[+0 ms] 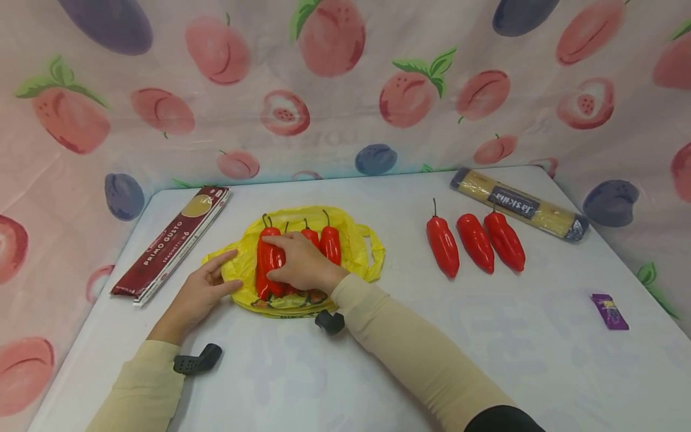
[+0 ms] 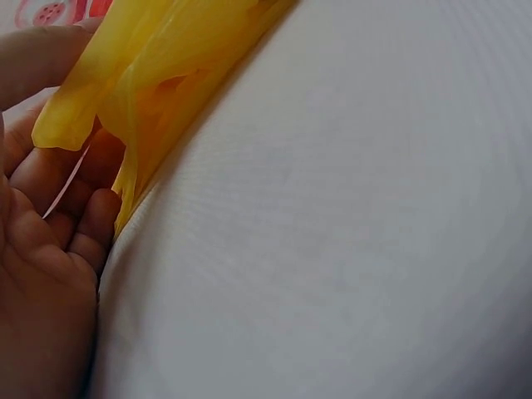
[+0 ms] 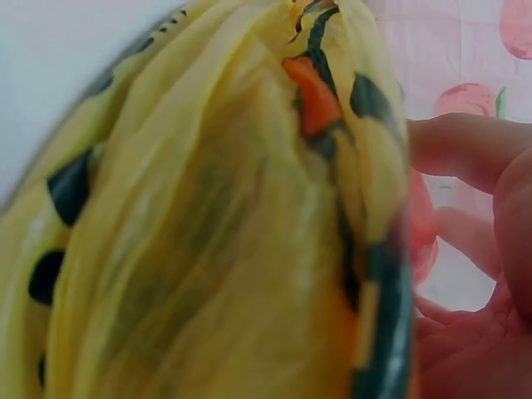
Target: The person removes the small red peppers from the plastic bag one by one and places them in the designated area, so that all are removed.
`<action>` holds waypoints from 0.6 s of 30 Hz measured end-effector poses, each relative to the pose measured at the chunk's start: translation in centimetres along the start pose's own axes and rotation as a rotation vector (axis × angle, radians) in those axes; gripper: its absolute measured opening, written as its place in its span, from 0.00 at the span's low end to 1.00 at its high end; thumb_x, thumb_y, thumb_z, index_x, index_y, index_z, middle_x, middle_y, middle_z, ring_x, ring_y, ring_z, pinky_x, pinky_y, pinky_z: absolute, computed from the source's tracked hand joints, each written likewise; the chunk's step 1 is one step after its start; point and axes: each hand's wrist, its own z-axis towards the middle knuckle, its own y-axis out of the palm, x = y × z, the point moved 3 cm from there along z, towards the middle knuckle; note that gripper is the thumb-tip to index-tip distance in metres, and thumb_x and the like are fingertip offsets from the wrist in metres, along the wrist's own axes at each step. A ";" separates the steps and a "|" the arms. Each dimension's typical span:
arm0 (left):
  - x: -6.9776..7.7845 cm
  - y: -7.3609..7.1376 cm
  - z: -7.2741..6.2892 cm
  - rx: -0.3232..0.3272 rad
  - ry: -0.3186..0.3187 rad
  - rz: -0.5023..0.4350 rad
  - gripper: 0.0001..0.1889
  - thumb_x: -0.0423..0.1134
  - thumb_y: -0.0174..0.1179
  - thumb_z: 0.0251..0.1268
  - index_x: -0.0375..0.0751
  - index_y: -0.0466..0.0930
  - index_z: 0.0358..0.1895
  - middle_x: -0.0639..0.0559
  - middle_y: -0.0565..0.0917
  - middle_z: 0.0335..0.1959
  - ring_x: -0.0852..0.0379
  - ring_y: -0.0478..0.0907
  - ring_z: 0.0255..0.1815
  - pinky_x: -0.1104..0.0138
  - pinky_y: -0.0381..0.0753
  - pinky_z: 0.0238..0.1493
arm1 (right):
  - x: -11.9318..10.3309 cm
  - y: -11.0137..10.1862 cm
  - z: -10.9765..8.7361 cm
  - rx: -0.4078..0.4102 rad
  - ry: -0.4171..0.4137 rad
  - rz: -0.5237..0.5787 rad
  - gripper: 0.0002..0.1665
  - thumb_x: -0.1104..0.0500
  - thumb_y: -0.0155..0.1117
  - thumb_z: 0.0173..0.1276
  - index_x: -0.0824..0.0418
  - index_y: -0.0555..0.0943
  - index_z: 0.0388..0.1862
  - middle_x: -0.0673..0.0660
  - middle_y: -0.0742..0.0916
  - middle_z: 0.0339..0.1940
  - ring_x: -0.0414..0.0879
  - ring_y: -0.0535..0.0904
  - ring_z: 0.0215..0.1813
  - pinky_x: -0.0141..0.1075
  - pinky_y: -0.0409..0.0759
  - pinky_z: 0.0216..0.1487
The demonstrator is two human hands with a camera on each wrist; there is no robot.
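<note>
A yellow plastic bag (image 1: 353, 231) lies flat on the table, with several red peppers (image 1: 330, 245) on top, stems pointing away. My right hand (image 1: 305, 264) reaches over them, thumb and index finger on the leftmost red pepper (image 1: 263, 273). Part of that group is hidden beneath the hand. At the bag's left edge, my left hand (image 1: 197, 300) holds the plastic between thumb and fingers. In the left wrist view the bag's loose yellow handle (image 2: 75, 108) hangs among the fingers. The right wrist view is mostly filled by folds of the bag (image 3: 191, 233).
A dark red spaghetti pack (image 1: 173, 243) lies left of the bag. Three more red peppers (image 1: 442, 246) lie to the right, near a yellow pasta pack (image 1: 520, 204). A small purple packet (image 1: 610, 312) is near the right edge of the white table (image 1: 432, 336).
</note>
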 end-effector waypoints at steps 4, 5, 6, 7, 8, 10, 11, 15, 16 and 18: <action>0.0 0.0 -0.1 0.002 0.002 -0.004 0.40 0.47 0.65 0.69 0.45 0.56 0.79 0.39 0.58 0.77 0.40 0.60 0.71 0.43 0.59 0.71 | 0.0 -0.1 0.0 -0.005 -0.006 0.009 0.42 0.52 0.70 0.67 0.43 0.65 0.78 0.56 0.71 0.71 0.48 0.67 0.65 0.39 0.82 0.52; 0.0 0.0 -0.1 0.002 0.003 -0.006 0.40 0.47 0.65 0.69 0.45 0.56 0.79 0.39 0.59 0.77 0.40 0.60 0.71 0.43 0.59 0.71 | 0.0 -0.1 0.0 -0.007 -0.009 0.012 0.41 0.53 0.70 0.67 0.43 0.66 0.78 0.55 0.72 0.70 0.48 0.67 0.64 0.38 0.82 0.52; -0.1 0.0 -0.1 0.003 0.004 -0.007 0.40 0.47 0.65 0.69 0.45 0.56 0.79 0.39 0.59 0.77 0.41 0.60 0.71 0.43 0.60 0.71 | 0.0 -0.1 0.0 -0.009 -0.013 0.015 0.41 0.53 0.70 0.67 0.44 0.66 0.78 0.54 0.72 0.70 0.47 0.67 0.63 0.38 0.82 0.52; 0.0 0.0 -0.1 0.002 0.004 -0.008 0.40 0.47 0.65 0.69 0.45 0.56 0.79 0.39 0.59 0.77 0.41 0.61 0.71 0.43 0.60 0.71 | 0.0 -0.2 0.0 -0.010 -0.018 0.020 0.41 0.54 0.69 0.67 0.44 0.66 0.77 0.54 0.73 0.70 0.47 0.68 0.62 0.37 0.81 0.52; 0.0 0.1 -0.1 0.002 0.005 -0.007 0.40 0.47 0.65 0.69 0.45 0.56 0.79 0.39 0.59 0.77 0.41 0.61 0.71 0.44 0.60 0.71 | 0.0 -0.2 0.0 -0.011 -0.024 0.025 0.41 0.54 0.69 0.67 0.45 0.66 0.77 0.53 0.74 0.70 0.46 0.68 0.62 0.36 0.81 0.52; 0.0 0.1 -0.1 0.002 0.000 -0.008 0.40 0.48 0.65 0.69 0.45 0.56 0.80 0.39 0.60 0.77 0.41 0.61 0.71 0.44 0.60 0.71 | 0.0 -0.4 0.0 -0.014 -0.037 0.039 0.41 0.55 0.69 0.67 0.46 0.67 0.77 0.53 0.75 0.68 0.46 0.70 0.59 0.34 0.81 0.51; 0.0 0.1 -0.1 0.001 -0.002 -0.009 0.40 0.47 0.65 0.69 0.45 0.56 0.80 0.39 0.60 0.77 0.41 0.61 0.71 0.44 0.60 0.71 | 0.1 -0.4 0.1 -0.016 -0.041 0.047 0.41 0.55 0.69 0.66 0.46 0.67 0.77 0.53 0.76 0.67 0.45 0.71 0.57 0.32 0.81 0.49; 0.1 0.1 -0.1 0.002 -0.015 -0.006 0.41 0.47 0.65 0.68 0.46 0.55 0.80 0.38 0.60 0.76 0.40 0.61 0.72 0.43 0.59 0.71 | 0.2 -0.6 0.1 -0.021 -0.041 0.095 0.42 0.57 0.69 0.65 0.46 0.66 0.77 0.54 0.78 0.63 0.45 0.72 0.53 0.30 0.81 0.42; 0.1 0.1 -0.1 0.002 -0.016 -0.006 0.41 0.47 0.65 0.68 0.46 0.55 0.80 0.38 0.60 0.76 0.40 0.61 0.71 0.42 0.59 0.71 | 0.3 -0.7 0.0 -0.022 -0.035 0.104 0.43 0.57 0.69 0.64 0.46 0.66 0.77 0.54 0.77 0.63 0.45 0.71 0.53 0.30 0.81 0.42; 0.2 0.1 -0.1 0.002 -0.019 -0.003 0.41 0.48 0.65 0.68 0.46 0.55 0.80 0.38 0.60 0.76 0.40 0.60 0.71 0.42 0.59 0.71 | 0.3 -0.8 0.0 -0.018 -0.025 0.119 0.44 0.58 0.69 0.63 0.46 0.65 0.78 0.55 0.76 0.63 0.46 0.70 0.55 0.32 0.81 0.42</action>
